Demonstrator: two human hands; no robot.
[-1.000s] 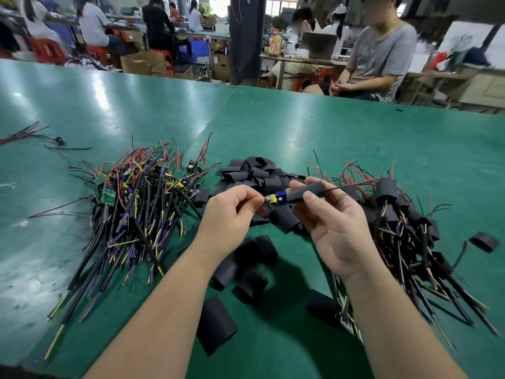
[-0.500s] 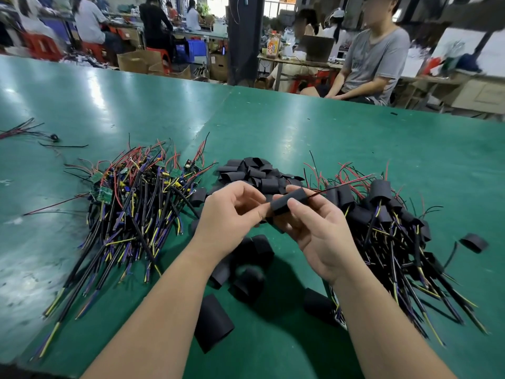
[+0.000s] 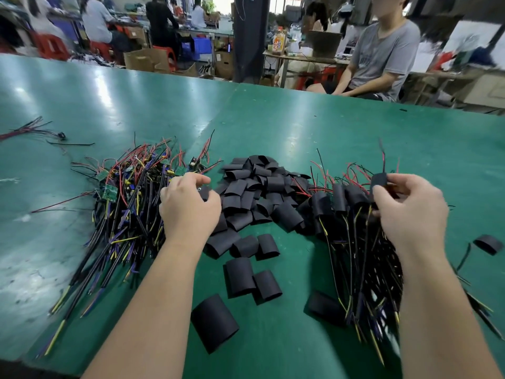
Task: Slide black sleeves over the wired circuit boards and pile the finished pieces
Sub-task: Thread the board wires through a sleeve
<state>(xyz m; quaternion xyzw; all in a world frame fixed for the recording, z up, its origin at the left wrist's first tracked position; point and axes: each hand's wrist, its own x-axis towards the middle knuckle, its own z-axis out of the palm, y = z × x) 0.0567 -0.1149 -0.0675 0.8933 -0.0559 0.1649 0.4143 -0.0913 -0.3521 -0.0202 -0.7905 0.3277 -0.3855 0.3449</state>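
A heap of bare wired circuit boards (image 3: 128, 198), with green boards and red, yellow and purple leads, lies on the left of the green table (image 3: 273, 127). Loose black sleeves (image 3: 254, 187) are piled in the middle, with a few scattered toward me. The finished sleeved pieces (image 3: 352, 214) lie in a pile on the right. My right hand (image 3: 410, 212) pinches one sleeved piece (image 3: 378, 180) just above that pile, its wires trailing down. My left hand (image 3: 188, 206) hovers palm down between the board heap and the sleeves, fingers curled and holding nothing that I can see.
A stray sleeve (image 3: 489, 243) lies far right, and a larger one (image 3: 214, 322) near the table's front edge. A small wire bundle (image 3: 30, 129) sits far left. A person in a grey shirt (image 3: 382, 56) sits beyond the table's far edge.
My hands have separated. The right hand carried the sleeved piece rightward over the finished pile. The left hand let go and moved left toward the boards and sleeves.
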